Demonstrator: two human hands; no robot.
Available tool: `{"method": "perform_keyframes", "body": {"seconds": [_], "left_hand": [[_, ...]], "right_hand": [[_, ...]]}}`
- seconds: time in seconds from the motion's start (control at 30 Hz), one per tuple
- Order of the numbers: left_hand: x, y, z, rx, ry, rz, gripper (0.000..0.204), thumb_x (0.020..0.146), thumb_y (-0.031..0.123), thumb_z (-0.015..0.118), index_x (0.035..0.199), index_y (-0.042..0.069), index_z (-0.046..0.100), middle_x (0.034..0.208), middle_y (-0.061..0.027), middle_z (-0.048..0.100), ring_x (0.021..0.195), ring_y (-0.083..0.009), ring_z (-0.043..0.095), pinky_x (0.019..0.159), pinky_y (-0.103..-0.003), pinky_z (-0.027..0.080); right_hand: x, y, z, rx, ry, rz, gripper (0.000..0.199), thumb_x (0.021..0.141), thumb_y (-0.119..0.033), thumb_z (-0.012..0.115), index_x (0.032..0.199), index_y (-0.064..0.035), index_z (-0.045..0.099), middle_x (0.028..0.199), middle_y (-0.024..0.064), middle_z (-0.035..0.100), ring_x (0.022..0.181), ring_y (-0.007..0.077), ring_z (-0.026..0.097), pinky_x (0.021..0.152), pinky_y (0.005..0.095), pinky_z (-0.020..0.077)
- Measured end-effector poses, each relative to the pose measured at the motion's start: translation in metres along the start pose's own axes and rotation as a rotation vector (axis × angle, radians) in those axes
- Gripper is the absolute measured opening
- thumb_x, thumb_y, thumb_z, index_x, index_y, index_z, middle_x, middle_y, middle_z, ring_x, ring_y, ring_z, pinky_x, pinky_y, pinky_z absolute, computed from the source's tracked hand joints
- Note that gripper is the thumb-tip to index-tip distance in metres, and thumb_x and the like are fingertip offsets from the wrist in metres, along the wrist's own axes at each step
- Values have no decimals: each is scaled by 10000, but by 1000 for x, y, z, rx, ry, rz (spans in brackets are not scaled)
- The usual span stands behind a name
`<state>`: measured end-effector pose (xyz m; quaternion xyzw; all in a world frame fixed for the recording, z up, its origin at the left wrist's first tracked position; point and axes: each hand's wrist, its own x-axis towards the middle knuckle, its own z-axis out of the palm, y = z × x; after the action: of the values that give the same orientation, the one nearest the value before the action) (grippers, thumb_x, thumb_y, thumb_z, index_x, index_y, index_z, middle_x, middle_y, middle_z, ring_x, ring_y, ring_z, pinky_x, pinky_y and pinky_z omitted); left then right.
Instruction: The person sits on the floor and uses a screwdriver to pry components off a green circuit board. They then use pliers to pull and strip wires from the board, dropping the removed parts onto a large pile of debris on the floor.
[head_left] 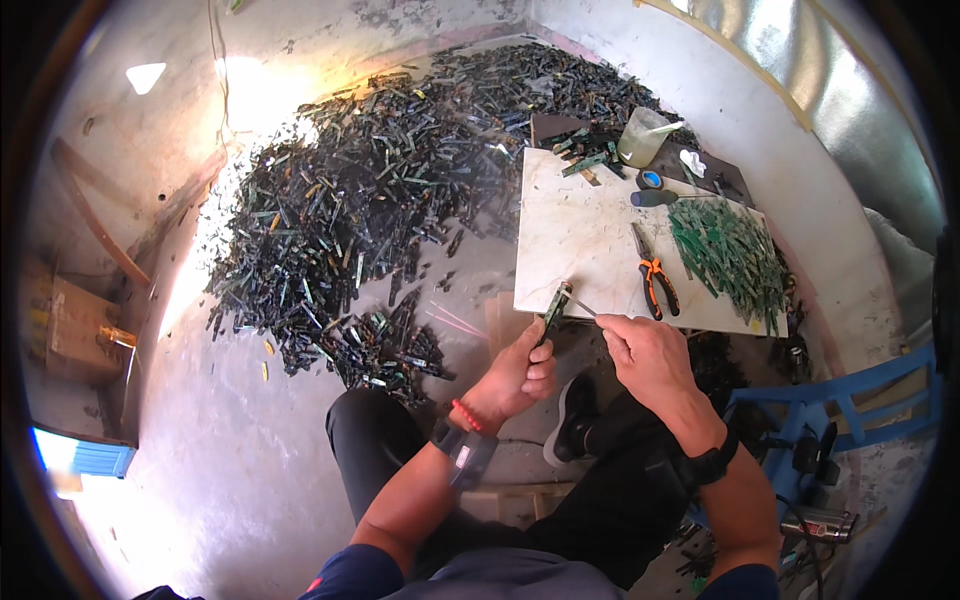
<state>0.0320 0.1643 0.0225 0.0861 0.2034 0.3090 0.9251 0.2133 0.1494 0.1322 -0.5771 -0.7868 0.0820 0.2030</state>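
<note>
Gripping one dark strip (pixel 552 316) in left fingers (pixel 541 370), one thin rod (pixel 582 304) in right fingers (pixel 618 348), one screwdriver (pixel 654 199) beyond.

My left hand (pixel 518 376) is gripping a dark strip (pixel 554 313) while my right hand (pixel 650 358) is holding a thin tool (pixel 582 304) at its end.

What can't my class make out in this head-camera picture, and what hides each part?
All in the head view:
Thin metal tool: its back end, covered by the right hand.
Dark strip: its lower end, wrapped in the left hand.
Blue frame: its outer right side, cut off by the dark lens rim.
Heap of dark strips: single pieces' fine details, too small and overlapping.
</note>
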Motion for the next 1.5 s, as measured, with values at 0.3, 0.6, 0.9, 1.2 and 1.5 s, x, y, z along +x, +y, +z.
{"method": "perform_keyframes", "body": {"seconds": [0.3, 0.6, 0.9, 1.2, 1.5], "left_hand": [[0, 1, -3, 18, -7, -9, 475, 976, 511, 375, 637, 180, 347, 521, 57, 254, 415, -83, 198, 396, -232, 187], [1, -2, -1, 50, 56, -3, 474, 966, 523, 400, 651, 170, 363, 529, 57, 264, 421, -74, 198, 392, -222, 184], [0, -2, -2, -31, 0, -12, 480, 972, 515, 392, 633, 177, 349, 513, 74, 230, 412, -62, 167, 379, -206, 164], [9, -16, -2, -52, -129, -142, 520, 972, 555, 331, 611, 181, 343, 494, 78, 235, 394, -63, 162, 399, -221, 174], [12, -18, -2, -99, -175, -139, 523, 972, 565, 310, 615, 185, 352, 489, 81, 231, 387, -64, 168, 408, -227, 186]], "right_hand": [[5, -2, -10, -72, -123, 51, 159, 835, -109, 588, 966, -80, 675, 720, 173, 630, 679, 342, 615, 608, 420, 479], [44, -4, -25, -134, -315, 23, 151, 862, -154, 544, 898, -94, 677, 801, 171, 652, 760, 361, 618, 667, 439, 486], [61, 21, -25, 232, -432, 202, 197, 850, -128, 566, 983, -60, 694, 722, 169, 638, 630, 288, 608, 613, 354, 471], [40, -3, -42, -201, -322, 14, 104, 829, -167, 600, 816, -88, 668, 683, 149, 621, 684, 345, 608, 625, 435, 467], [73, -6, -40, -306, -410, -127, 107, 776, -107, 595, 690, -65, 642, 683, 162, 623, 682, 359, 616, 604, 429, 480]]}}
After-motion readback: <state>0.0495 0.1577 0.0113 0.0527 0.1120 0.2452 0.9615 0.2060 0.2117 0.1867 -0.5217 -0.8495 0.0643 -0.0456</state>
